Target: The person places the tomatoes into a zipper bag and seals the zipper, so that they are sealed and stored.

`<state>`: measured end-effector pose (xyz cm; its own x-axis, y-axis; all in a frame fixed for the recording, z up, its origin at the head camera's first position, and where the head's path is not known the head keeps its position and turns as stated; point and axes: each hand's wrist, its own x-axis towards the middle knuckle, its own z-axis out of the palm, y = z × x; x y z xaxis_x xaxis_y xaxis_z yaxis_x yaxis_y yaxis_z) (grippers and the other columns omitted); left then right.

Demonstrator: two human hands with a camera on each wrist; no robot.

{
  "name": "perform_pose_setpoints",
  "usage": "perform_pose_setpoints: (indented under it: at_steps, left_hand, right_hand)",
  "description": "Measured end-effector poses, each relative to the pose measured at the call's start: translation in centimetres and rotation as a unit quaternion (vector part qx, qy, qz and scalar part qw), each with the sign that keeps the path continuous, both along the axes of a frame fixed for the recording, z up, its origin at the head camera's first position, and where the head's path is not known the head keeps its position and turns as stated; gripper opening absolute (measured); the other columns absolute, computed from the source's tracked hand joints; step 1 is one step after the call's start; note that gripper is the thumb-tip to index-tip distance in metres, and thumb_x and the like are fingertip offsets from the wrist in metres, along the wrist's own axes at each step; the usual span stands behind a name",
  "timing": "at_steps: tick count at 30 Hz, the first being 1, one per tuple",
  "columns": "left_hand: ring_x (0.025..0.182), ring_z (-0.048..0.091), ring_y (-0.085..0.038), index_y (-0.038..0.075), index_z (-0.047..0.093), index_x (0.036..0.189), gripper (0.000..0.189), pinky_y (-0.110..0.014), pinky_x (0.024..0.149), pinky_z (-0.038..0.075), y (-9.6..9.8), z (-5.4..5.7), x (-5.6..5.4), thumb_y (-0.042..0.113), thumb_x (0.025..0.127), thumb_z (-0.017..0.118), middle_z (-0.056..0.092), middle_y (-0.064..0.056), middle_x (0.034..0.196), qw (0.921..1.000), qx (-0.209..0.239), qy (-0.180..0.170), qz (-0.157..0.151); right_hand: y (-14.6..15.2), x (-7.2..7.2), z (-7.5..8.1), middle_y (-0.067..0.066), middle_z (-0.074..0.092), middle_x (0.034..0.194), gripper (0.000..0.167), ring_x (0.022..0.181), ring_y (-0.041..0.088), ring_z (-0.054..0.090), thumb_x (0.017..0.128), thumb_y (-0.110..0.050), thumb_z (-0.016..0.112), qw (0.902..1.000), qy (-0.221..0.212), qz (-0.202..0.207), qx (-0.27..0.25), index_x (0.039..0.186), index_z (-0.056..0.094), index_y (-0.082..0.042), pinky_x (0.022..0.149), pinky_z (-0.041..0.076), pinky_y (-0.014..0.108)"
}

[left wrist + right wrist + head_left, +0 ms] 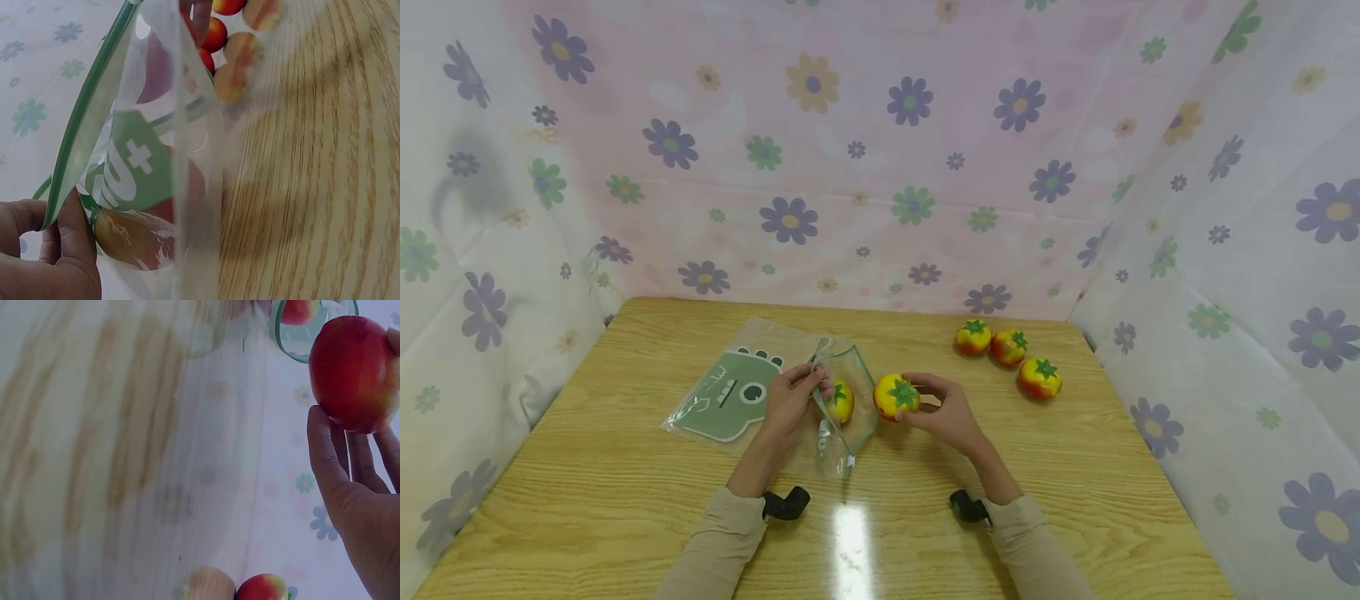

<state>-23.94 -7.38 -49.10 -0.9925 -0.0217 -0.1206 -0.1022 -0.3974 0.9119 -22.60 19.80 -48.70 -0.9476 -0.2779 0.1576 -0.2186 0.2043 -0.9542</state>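
Note:
A clear zip bag [700, 421] with a green cartoon monster print lies on the table, its green-edged mouth facing right and held apart. My left hand [792, 402] pinches one edge of that mouth, thumb against fingers [74, 228]. Inside the bag, close to the mouth, sits a yellow-red tomato [844, 403], also visible through the plastic in the left wrist view. Just right of the opening, my right hand [951, 414] holds another tomato [895, 395] with a green leafy top. Its red underside shows in the right wrist view, gripped between thumb and fingers [325, 447].
Three more tomatoes [1040, 379] stand at the back right of the wooden table [625, 517]. Flowered cloth [865, 150] hangs behind the table and along both sides. A black wrist mount [787, 503] sits at each cuff.

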Motion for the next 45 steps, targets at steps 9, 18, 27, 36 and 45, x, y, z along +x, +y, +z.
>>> perform_pose_setpoints:
  at_steps: [9, 18, 27, 36, 45]
  left_hand:
    - [0.079, 0.07, -0.008, -0.014, 0.055, 0.12, 0.023, -0.021, 0.077, 0.064, -0.2, 0.1, 0.0, 0.0, 0.102, 0.058, 0.071, 0.0, 0.088, 1.0, -0.004, -0.001, 0.0]
    - [0.078, 0.069, -0.009, -0.012, 0.055, 0.12, 0.023, -0.021, 0.076, 0.064, -0.1, -0.1, -0.1, 0.0, 0.102, 0.059, 0.071, 0.0, 0.089, 1.0, -0.003, -0.006, 0.002]
    - [0.078, 0.07, -0.008, -0.01, 0.054, 0.118, 0.02, -0.021, 0.076, 0.064, -0.1, -0.1, -0.1, 0.0, 0.102, 0.059, 0.071, 0.002, 0.088, 0.9999, 0.005, -0.01, 0.004]
    - [0.077, 0.07, -0.008, -0.01, 0.053, 0.123, 0.023, -0.021, 0.075, 0.064, 0.0, -0.1, 0.1, -0.002, 0.101, 0.058, 0.071, 0.002, 0.09, 0.9999, 0.006, -0.015, 0.003]
    - [0.08, 0.07, -0.008, -0.012, 0.052, 0.128, 0.029, -0.02, 0.077, 0.063, -0.1, 0.0, 0.1, -0.002, 0.102, 0.058, 0.07, 0.002, 0.098, 0.9998, -0.005, -0.017, 0.002]
  right_hand:
    - [-1.1, -0.2, -0.1, 0.016, 0.062, 0.134, 0.057, 0.113, 0.025, 0.062, 0.079, -0.001, 0.086, 0.9996, -0.002, 0.025, 0.011, 0.132, 0.066, -0.004, 0.091, 0.062, 0.028]
    - [-1.7, -0.5, -0.4, 0.017, 0.062, 0.134, 0.057, 0.117, 0.034, 0.061, 0.079, 0.0, 0.086, 0.9993, 0.003, 0.038, 0.002, 0.132, 0.065, -0.004, 0.093, 0.061, 0.029]
    - [-2.6, -0.6, -0.4, 0.015, 0.061, 0.135, 0.057, 0.12, 0.033, 0.059, 0.079, -0.001, 0.086, 0.9995, -0.009, 0.028, 0.011, 0.132, 0.066, -0.006, 0.095, 0.061, 0.032]
    - [-3.2, -0.6, -0.4, 0.016, 0.061, 0.136, 0.058, 0.123, 0.032, 0.059, 0.08, 0.0, 0.085, 0.9994, -0.004, 0.025, 0.022, 0.134, 0.064, -0.005, 0.099, 0.059, 0.039]
    - [-3.4, -0.9, -0.6, 0.014, 0.062, 0.136, 0.058, 0.122, 0.031, 0.06, 0.08, 0.001, 0.085, 0.9991, -0.002, 0.036, 0.024, 0.134, 0.064, -0.006, 0.099, 0.059, 0.039]
